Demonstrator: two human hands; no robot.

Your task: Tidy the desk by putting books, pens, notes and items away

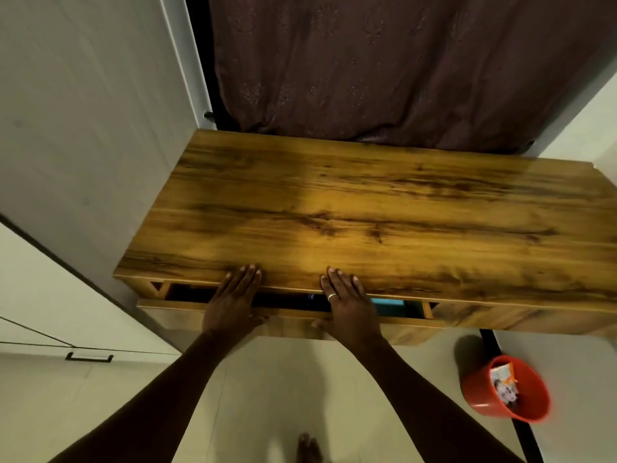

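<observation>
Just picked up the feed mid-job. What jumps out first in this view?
The left hand and right hand lie flat, fingers straight, over the near edge of the wooden desk, across a drawer that stands partly open. A teal thing shows inside the drawer at its right end. On the floor to the right sits a red bucket with a printed packet in it.

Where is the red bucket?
In the head view, the red bucket sits on the floor at the lower right, near the right end of the desk, a packet inside.
</observation>
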